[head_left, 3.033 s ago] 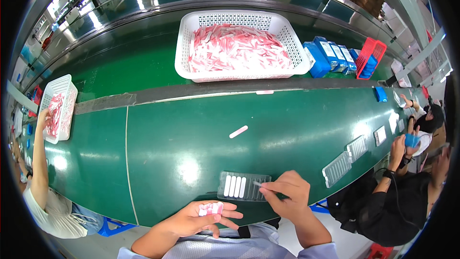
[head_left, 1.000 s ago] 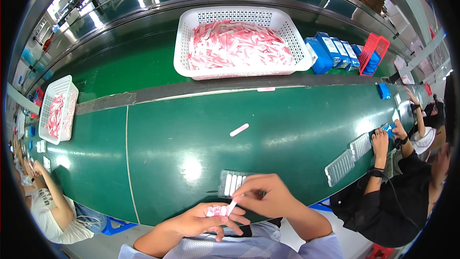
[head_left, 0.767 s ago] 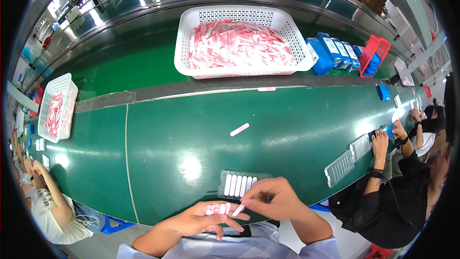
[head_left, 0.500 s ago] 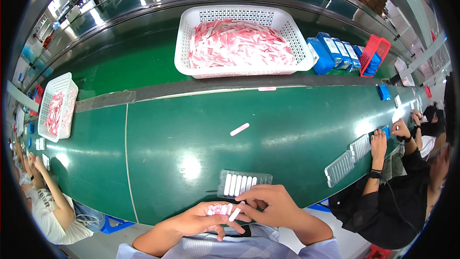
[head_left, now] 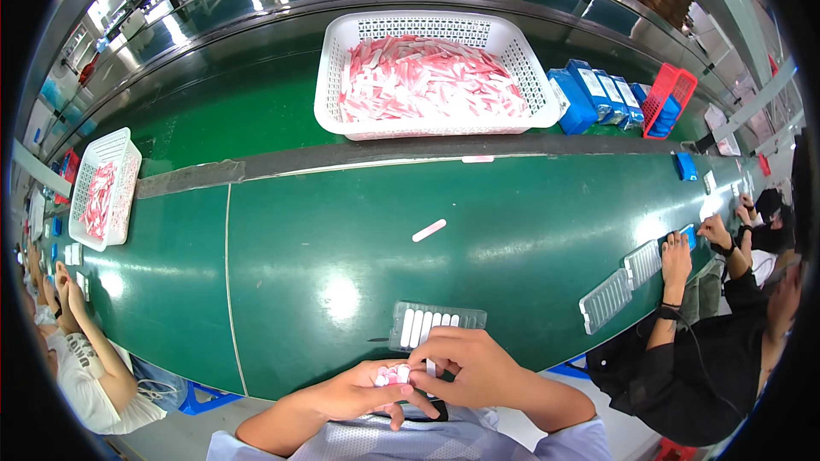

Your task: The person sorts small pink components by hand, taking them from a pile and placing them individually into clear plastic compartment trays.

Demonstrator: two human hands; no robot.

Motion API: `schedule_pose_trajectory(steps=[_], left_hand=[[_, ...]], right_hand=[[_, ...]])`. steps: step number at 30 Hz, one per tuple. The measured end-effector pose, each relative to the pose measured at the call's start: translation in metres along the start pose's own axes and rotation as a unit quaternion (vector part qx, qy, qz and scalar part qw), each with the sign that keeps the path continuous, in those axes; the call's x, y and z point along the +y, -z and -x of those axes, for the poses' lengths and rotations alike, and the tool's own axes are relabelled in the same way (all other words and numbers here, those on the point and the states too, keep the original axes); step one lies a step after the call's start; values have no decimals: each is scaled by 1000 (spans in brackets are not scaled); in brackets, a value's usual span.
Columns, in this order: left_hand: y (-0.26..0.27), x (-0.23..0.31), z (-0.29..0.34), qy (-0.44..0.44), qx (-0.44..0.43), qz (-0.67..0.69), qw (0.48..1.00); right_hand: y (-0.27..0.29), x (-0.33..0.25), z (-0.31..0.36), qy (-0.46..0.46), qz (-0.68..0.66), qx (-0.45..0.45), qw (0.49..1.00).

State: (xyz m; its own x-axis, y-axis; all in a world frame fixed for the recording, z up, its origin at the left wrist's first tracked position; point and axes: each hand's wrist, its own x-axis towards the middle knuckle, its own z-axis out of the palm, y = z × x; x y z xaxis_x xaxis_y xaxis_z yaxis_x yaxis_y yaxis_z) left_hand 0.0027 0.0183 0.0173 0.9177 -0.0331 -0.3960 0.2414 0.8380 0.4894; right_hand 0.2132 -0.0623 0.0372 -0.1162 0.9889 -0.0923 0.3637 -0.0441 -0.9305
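Head view: cradling pink-white sticks (head_left: 393, 374) in left hand (head_left: 348, 391), spreading its fingers; bunching right hand (head_left: 477, 367) fingertips at right edge, hiding any pinch, cannot tell. Seemingly picking singles for part-filled clear tray (head_left: 472, 321) on far side; calling for separating one.

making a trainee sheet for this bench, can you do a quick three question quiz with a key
1. True or false: a loose strip lies on the green table, beyond the clear tray.
2. Which of the wearer's hands cradles the bunch of pink-and-white strips?
3. Where in the picture are the blue packs relative to the large white basket: a) left, b) right, c) below?

Key: 1 true; 2 the left hand; 3 b.
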Motion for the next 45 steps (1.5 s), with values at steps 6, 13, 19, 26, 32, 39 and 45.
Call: schedule_pose_trajectory(steps=[6,13,19,26,32,39,45], left_hand=[[1,-8,-5,-40,9,-58,998],[10,-6,-8,-28,-19,-59,998],[10,-10,-6,-64,9,23,998],[5,-11,-5,-62,31,-39,997],[0,-13,-5,-61,37,-110,991],[3,-6,3,-64,83,-73,992],[13,-4,8,-50,107,-65,991]], right_hand=[[-1,-5,-3,-35,-50,18,998],[-8,-6,-4,7,-21,59,998],[-3,-5,0,62,-63,124,988],[0,-13,-2,72,18,86,994],[8,-3,-12,-17,-24,-53,998],[17,0,3,-28,-163,158,973],[69,20,24,-99,50,49,993]])
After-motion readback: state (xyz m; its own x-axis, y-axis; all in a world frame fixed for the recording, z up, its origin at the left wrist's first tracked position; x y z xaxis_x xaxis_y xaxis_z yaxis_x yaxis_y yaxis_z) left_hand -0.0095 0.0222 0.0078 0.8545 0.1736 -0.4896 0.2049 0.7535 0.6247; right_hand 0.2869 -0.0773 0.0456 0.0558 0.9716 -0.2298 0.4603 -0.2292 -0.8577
